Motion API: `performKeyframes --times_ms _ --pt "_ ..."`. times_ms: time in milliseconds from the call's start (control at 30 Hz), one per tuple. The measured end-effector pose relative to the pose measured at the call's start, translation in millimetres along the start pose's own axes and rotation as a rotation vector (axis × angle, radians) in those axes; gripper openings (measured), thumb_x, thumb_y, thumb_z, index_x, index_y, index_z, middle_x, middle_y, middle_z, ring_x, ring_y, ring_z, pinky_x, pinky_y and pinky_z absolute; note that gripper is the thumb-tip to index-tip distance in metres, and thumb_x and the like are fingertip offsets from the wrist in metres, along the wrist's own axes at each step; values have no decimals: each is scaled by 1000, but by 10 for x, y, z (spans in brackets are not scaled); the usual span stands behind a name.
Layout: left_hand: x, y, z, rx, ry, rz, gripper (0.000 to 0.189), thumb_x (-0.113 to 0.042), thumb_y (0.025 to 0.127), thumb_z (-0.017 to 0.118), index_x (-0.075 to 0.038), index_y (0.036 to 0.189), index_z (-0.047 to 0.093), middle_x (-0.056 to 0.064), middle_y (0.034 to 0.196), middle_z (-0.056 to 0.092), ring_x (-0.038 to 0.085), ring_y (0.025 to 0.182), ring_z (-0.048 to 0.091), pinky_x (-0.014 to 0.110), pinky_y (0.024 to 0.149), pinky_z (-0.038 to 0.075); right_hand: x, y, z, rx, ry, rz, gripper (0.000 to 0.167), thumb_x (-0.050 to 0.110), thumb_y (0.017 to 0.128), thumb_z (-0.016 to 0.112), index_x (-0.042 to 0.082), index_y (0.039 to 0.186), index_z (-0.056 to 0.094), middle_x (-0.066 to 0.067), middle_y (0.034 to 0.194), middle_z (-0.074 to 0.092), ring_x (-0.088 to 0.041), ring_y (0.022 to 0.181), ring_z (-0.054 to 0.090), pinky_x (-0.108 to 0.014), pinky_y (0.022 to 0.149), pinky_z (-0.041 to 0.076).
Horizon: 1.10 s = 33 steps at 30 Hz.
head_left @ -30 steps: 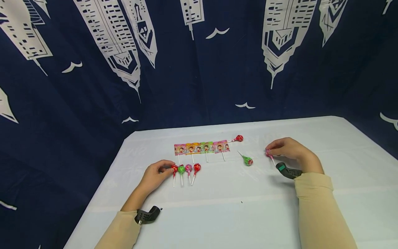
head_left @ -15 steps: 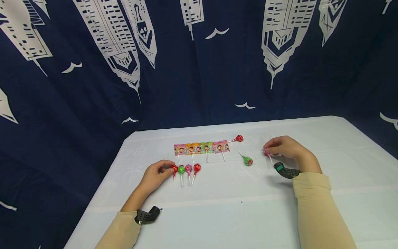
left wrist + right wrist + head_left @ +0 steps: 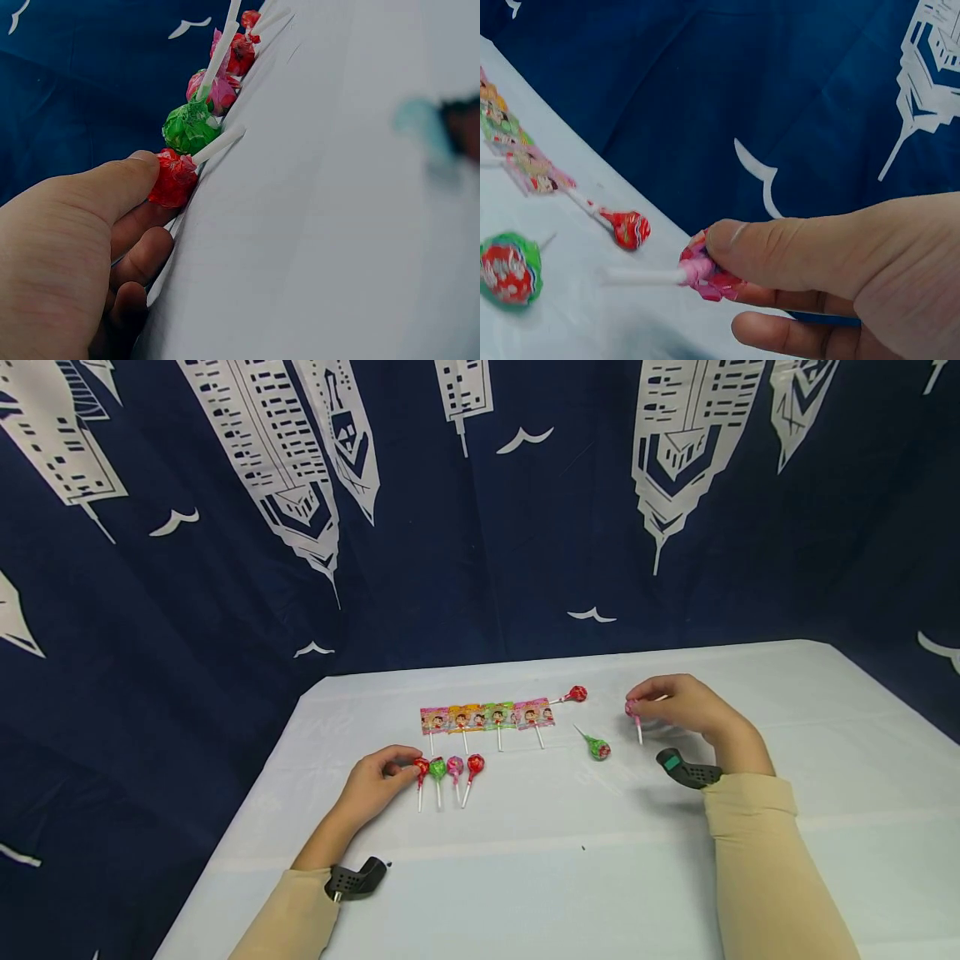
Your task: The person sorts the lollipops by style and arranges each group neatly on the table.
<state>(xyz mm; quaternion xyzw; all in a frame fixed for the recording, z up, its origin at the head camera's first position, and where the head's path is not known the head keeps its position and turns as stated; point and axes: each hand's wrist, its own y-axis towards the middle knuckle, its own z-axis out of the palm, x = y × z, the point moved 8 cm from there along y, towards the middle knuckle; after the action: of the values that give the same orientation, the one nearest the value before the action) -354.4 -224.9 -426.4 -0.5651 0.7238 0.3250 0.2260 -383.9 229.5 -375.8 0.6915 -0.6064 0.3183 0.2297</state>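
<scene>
My left hand (image 3: pixel 381 779) rests on the table at the left end of a row of lollipops, thumb and forefinger pinching the head of a red lollipop (image 3: pixel 174 180). Beside it in the row lie a green lollipop (image 3: pixel 438 767), a pink lollipop (image 3: pixel 455 766) and another red lollipop (image 3: pixel 476 764), sticks toward me. On the right side, my right hand (image 3: pixel 686 706) pinches a pink lollipop (image 3: pixel 701 270) by its wrapped head, its white stick pointing left in the right wrist view. Nearest that hand lies a green-and-red lollipop (image 3: pixel 597 747).
Behind the row, several flat lollipops in printed wrappers (image 3: pixel 498 716) lie edge to edge. At their right end is a red lollipop (image 3: pixel 577 693). The white table (image 3: pixel 525 893) ends at a dark blue curtain (image 3: pixel 480 568) with white building prints.
My right hand has moved left and slightly away from me, carrying the pink lollipop, whose stick now hangs more upright. The left hand and the lollipops on the table have stayed put.
</scene>
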Motion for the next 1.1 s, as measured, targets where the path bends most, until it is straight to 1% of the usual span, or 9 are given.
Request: performKeyframes --times_ms 100,233,333,567,733,833,933,1100 --pt "-3 2 0 -1 2 3 23 -24 89 76 -22 112 74 0 90 70 13 71 51 25 65 39 74 -9 -21 -17 35 -26 43 40 93 69 9 123 67 -8 116 68 -23 101 58 -30 83 46" --pt "-8 -1 5 0 -1 3 23 -23 89 76 -21 112 74 1 96 72 12 72 52 25 65 39 136 -9 -39 -27 86 -39 46 45 92 70 11 123 66 -8 118 67 -28 105 58 -33 85 49" --pt "-11 -5 8 1 -3 0 23 -23 89 75 -20 112 74 1 97 72 13 72 52 25 66 39 186 -6 -34 -31 99 -42 47 45 92 70 11 123 65 -10 120 65 -31 105 56 -36 87 49" --pt "-5 -3 4 1 -3 -6 23 -23 89 76 -21 112 74 0 97 72 13 74 52 25 66 39 342 13 22 -39 98 -67 43 41 91 72 11 121 66 -11 119 65 -26 102 57 -36 85 49" --pt "4 2 8 6 -2 -7 24 -23 89 76 -21 113 74 1 98 72 13 74 52 25 67 40 429 24 79 -34 109 -85 39 38 91 72 11 119 67 -11 118 64 -31 104 59 -35 84 50" --pt "11 3 10 8 -2 -11 24 -24 89 76 -21 113 74 0 96 71 13 74 52 25 66 40 466 42 126 -24 112 -96 37 35 92 72 11 119 67 -11 118 64 -33 104 60 -36 84 51" --pt "14 5 13 9 1 -12 24 -24 89 76 -21 113 74 0 96 71 13 74 52 25 67 40 498 68 178 -13 108 -112 35 34 92 71 11 119 68 -11 118 64 -31 100 62 -35 83 51" --pt "8 3 10 8 3 -8 25 -23 89 76 -21 113 73 1 99 72 13 75 53 26 67 40 556 99 262 8 131 -138 34 30 92 72 10 119 68 -10 117 66 -27 96 64 -35 84 52"
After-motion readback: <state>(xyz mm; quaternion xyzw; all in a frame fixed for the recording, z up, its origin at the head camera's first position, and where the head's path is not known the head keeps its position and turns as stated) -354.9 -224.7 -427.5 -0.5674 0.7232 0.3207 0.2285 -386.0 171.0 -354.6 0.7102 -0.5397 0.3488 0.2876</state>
